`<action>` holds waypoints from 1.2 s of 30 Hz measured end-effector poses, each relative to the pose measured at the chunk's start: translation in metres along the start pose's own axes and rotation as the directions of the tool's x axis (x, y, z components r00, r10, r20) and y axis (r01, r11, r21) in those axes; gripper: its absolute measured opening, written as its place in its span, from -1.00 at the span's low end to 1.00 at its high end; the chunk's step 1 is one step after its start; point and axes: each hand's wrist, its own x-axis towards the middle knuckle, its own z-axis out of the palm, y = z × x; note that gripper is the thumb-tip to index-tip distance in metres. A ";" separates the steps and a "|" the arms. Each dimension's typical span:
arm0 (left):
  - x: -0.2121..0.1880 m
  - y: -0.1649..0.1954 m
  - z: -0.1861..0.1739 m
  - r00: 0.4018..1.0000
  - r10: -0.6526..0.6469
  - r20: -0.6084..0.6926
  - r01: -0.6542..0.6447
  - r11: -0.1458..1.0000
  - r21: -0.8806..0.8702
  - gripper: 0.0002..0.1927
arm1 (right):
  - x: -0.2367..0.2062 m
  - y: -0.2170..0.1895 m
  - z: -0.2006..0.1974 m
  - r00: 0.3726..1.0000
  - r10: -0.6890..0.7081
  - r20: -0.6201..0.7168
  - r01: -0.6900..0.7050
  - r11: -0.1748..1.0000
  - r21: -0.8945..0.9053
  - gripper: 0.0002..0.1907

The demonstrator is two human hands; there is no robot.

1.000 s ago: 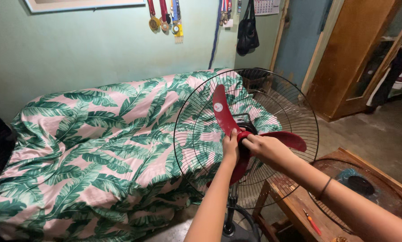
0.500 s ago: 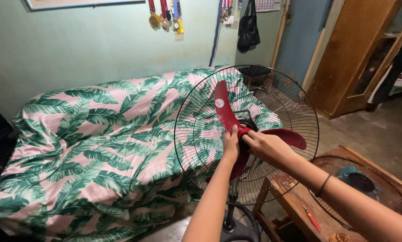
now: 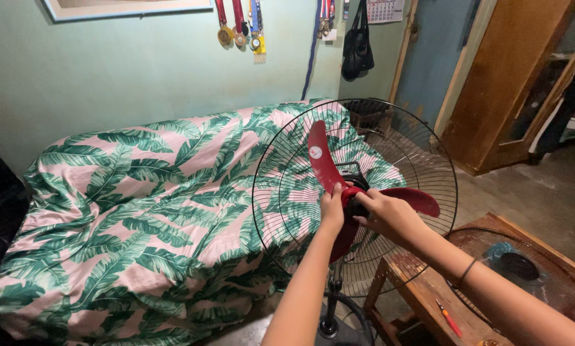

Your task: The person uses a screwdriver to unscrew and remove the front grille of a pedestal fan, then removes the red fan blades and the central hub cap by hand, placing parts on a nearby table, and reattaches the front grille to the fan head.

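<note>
Red plastic three-bladed fan propeller (image 3: 329, 170) sits on the hub of a stand fan, inside the black wire rear guard (image 3: 281, 192), both hands at its centre.

The left hand (image 3: 332, 208) closes on the root of the upright blade; the right hand (image 3: 380, 214) wraps its fingers round the hub cap, directly in front. The spin axis points toward the person; one blade runs upward, another rightward.
</note>
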 end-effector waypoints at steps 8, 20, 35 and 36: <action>0.020 0.005 -0.015 0.969 -0.159 -0.192 0.199 0.956 0.214 -0.59 | -0.038 0.026 -0.017 0.880 0.471 0.052 -0.389 0.657 0.646 -0.54; -0.078 0.109 -0.039 0.960 0.225 0.170 -0.281 0.800 0.531 -0.44 | -0.074 0.011 -0.011 0.886 0.444 0.137 -0.191 0.078 0.978 -0.63; -0.153 0.197 -0.014 0.846 -0.051 0.530 -0.021 0.991 0.129 -0.57 | -0.084 -0.036 -0.009 0.898 0.438 -0.040 -0.085 0.263 0.961 -0.68; -0.155 0.193 -0.013 0.858 -0.086 0.507 -0.009 0.984 0.181 -0.57 | -0.085 -0.036 -0.006 0.906 0.421 -0.053 -0.053 0.237 0.970 -0.66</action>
